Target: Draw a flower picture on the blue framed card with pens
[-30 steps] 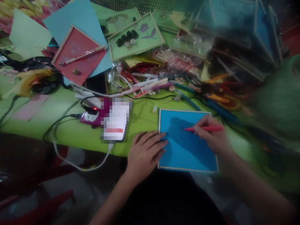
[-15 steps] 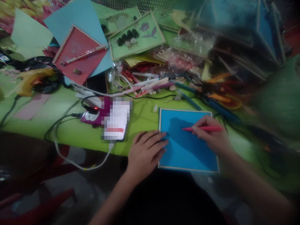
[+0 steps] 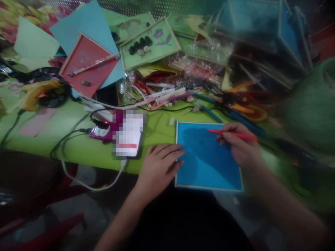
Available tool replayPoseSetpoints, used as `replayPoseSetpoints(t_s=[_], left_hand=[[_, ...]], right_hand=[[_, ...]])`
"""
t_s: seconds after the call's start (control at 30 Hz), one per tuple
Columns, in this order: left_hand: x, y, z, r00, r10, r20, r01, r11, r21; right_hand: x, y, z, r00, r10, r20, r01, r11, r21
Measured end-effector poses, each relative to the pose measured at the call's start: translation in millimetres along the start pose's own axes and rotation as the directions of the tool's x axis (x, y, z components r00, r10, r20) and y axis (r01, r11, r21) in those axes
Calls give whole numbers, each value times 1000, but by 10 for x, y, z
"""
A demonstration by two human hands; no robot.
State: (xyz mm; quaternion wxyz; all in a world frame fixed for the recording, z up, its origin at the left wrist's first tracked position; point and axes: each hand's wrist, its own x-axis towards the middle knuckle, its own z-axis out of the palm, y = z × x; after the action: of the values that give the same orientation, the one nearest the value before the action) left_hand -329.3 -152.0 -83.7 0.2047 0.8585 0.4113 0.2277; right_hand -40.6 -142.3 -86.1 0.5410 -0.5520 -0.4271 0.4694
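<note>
A blue board (image 3: 206,167) with a thin pale wooden frame lies near the table's front edge. My left hand (image 3: 162,165) rests on its left edge, palm down, with the fingertips on the frame and the blue surface. Between the fingers and thumb of my right hand (image 3: 240,143) is a red pen (image 3: 239,135), its tip pointing left over the upper part of the board. Whether the tip touches the surface I cannot tell. Below the tip there is a small faint mark in the shadow.
Left of the board a phone (image 3: 129,136) lies beside a purple power strip (image 3: 111,130) with cables. Behind are pens and sticks (image 3: 170,96), a green framed picture (image 3: 150,43), a red framed board (image 3: 90,66) and orange scissors (image 3: 246,108). A yellow glue gun (image 3: 39,92) is far left.
My right hand has moved the red pen up and slightly right, away from the middle of the board. My left hand stays on the left edge. The view has shifted slightly.
</note>
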Motion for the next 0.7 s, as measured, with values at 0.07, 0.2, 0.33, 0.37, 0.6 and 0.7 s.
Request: replayPoseSetpoints(t_s=[0.07,0.2,0.33,0.37,0.6,0.7], left_hand=[[117,-41,-32,999,20,30,-21,999,45],[312,-134,25,982,57,180,-84,986,143],[348,-181,120,975,45,219,-98,967,237],[343,-186,128,976,37,213,-93,961,259],[368,-225,85,981,4,194,-68,944,324],[402,-232,86,980,12,197,-74,946,316]], right_hand=[[7,-28,0,1000,-4,-14,4,1000,19],[-1,-117,-23,999,-33,-32,35,998,58],[29,-194,-111,992,-83,-96,96,986,133],[49,-204,-141,989,-85,-123,103,983,152],[213,-125,-323,963,3,-268,65,968,243],[203,-89,-380,966,-48,-255,84,988,132]])
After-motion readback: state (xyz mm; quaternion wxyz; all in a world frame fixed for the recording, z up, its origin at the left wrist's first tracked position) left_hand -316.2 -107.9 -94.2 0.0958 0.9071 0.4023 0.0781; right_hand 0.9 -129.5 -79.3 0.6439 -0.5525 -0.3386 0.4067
